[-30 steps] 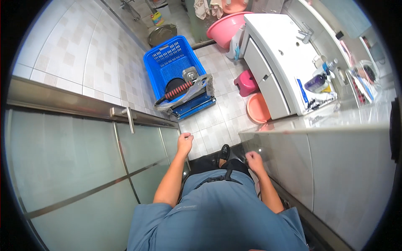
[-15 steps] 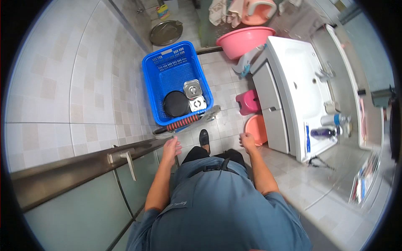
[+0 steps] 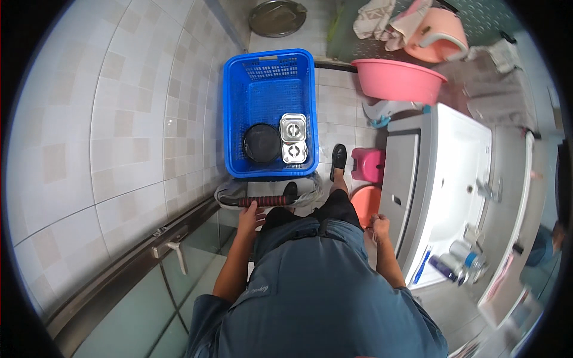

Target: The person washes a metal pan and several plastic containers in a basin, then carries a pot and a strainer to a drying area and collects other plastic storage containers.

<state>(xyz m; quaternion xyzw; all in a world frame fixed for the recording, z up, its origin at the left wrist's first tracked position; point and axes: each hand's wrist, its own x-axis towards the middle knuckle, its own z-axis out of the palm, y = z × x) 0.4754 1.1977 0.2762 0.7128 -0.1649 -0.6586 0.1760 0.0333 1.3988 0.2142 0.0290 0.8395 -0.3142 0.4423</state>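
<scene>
My left hand (image 3: 250, 216) rests with spread fingers against the red-and-black grip of a cart handle (image 3: 262, 201), touching it from behind. The cart carries a blue plastic basket (image 3: 270, 83) that holds a round black pan (image 3: 261, 142) and two square steel containers (image 3: 293, 138). My right hand (image 3: 378, 227) hangs at my side with the fingers curled, beside a white vanity cabinet (image 3: 412, 179); whether it holds anything is unclear. My black shoes (image 3: 338, 160) step forward just behind the basket.
A tiled wall runs along the left, with a glass door and its metal handle (image 3: 173, 250) behind. A pink basin (image 3: 399, 79), a pink stool (image 3: 367, 163), an orange bucket (image 3: 365, 203) and the white sink (image 3: 465, 173) crowd the right. A steel lid (image 3: 277, 17) lies beyond the basket.
I have walked through the glass doorway toward the blue basket. My left hand has come up to the cart handle; my right hand has dropped beside the vanity.
</scene>
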